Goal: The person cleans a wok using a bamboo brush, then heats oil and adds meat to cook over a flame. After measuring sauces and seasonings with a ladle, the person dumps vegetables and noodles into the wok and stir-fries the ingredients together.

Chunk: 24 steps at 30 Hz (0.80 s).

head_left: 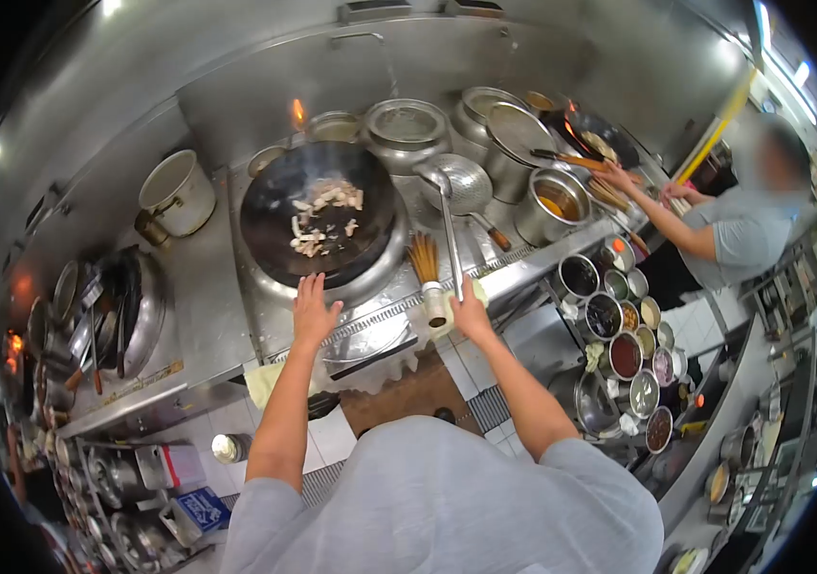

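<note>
A large black wok [265,215] sits on the burner, with pale pieces of food [322,206] scattered in it and light steam above. My left hand [313,311] is at the wok's near rim, its fingers apart; whether it touches the rim is unclear. My right hand [469,311] is closed round the lower end of a long-handled metal ladle [448,225], whose bowl points away from me. Left of that hand lies a bamboo brush [425,260] with a pale wrapped handle. Behind the ladle rests a round metal strainer [466,184].
Lidded pots [407,124] line the back of the stove. A co-worker [748,225] at the right holds a second wok [609,134] by its handle. Sauce containers [626,354] crowd the right side. A tall pot [179,194] stands at the left; flame shows behind my wok.
</note>
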{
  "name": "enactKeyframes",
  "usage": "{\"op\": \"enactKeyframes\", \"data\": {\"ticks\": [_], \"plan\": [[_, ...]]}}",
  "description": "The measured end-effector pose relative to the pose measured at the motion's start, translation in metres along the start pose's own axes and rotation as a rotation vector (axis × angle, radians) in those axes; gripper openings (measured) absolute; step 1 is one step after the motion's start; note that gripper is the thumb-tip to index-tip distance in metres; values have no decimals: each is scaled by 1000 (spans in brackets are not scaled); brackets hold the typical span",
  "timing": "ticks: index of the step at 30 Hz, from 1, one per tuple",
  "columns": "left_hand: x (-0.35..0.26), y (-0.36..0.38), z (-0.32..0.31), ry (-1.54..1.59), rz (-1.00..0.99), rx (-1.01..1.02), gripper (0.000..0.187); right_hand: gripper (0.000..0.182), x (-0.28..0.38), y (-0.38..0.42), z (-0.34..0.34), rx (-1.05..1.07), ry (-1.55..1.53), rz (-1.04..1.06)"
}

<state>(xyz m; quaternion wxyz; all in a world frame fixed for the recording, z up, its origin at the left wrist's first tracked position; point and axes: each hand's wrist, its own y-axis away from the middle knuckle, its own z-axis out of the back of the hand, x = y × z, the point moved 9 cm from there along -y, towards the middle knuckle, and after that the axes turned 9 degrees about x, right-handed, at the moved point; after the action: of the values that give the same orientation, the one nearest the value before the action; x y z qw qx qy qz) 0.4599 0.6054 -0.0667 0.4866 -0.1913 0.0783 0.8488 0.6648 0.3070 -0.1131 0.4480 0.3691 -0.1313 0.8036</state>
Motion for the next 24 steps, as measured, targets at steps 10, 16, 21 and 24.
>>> {"op": "enactKeyframes", "data": {"ticks": [10,16,21,24], "plan": [[-23,7,-21,-62,-78,7,84,45,-175,-70,128,-407,739,-74],[-24,32,-17,18,-17,9,74,37,-353,-150,314,-644,1278,-25],[-92,81,-14,81,-37,105,61,35,-412,-170,387,-387,870,-1],[-121,120,-43,146,-130,194,61,44,-415,-178,382,-308,869,12]]}}
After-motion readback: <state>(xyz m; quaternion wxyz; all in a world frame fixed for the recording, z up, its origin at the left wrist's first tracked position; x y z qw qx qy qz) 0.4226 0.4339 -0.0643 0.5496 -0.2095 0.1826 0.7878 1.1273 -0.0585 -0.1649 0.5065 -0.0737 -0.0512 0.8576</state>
